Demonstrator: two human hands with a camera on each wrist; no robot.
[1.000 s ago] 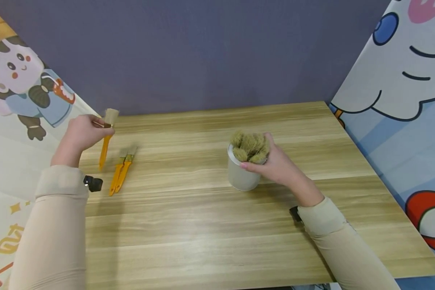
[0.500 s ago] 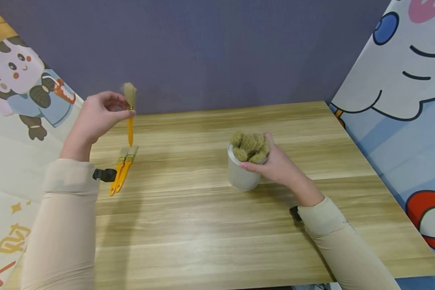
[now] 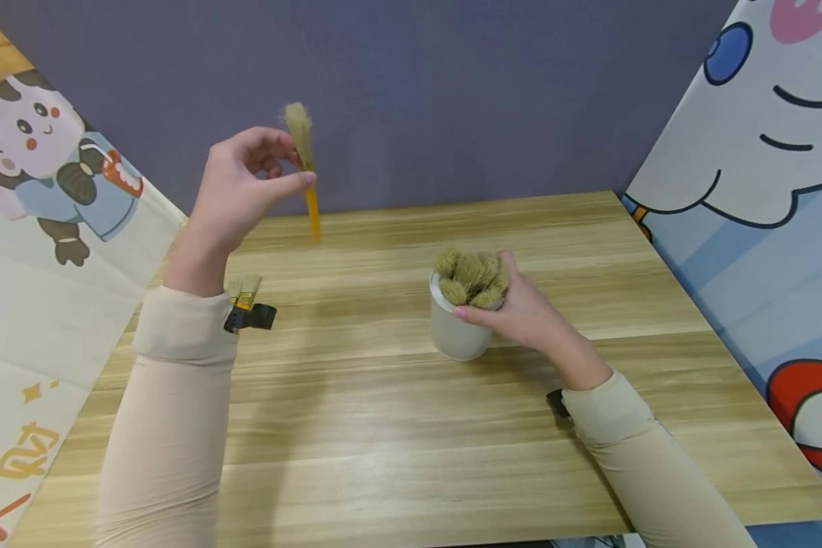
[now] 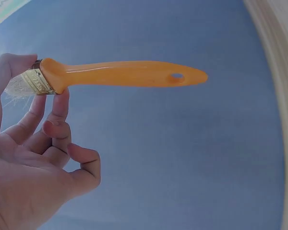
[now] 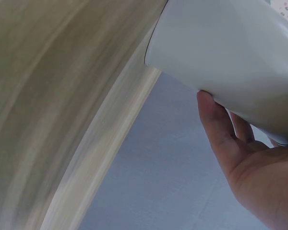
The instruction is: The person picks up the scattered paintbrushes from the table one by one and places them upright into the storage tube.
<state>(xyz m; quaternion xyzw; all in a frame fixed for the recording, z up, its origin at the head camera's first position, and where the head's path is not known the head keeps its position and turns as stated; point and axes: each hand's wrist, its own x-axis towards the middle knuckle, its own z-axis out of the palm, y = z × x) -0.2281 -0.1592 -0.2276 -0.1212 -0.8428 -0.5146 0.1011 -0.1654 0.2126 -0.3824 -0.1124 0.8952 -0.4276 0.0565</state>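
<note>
My left hand (image 3: 241, 183) pinches a paintbrush (image 3: 313, 209) between thumb and fingers at its metal band. The brush has an orange handle (image 4: 129, 74) with a hole near its end. Its pale bristles (image 3: 298, 131) point up and the handle hangs down, above the far part of the table. On the right, my right hand (image 3: 524, 308) grips the side of a white cup (image 3: 455, 335) that stands on the table. Several bristle heads (image 3: 473, 275) stick out of the cup's top; their handles are hidden inside. In the right wrist view, fingers (image 5: 216, 117) curl against the cup wall.
More paintbrushes (image 3: 248, 286) lie on the wooden table (image 3: 383, 426) at the left, mostly hidden behind my left sleeve and a black wrist device (image 3: 252, 317). A grey-blue wall (image 3: 411, 106) rises behind the table, with cartoon-printed panels at both sides.
My left hand has lifted the paintbrush upward and carried it to the right, away from the brushes on the table. The right hand and the cup have stayed in place.
</note>
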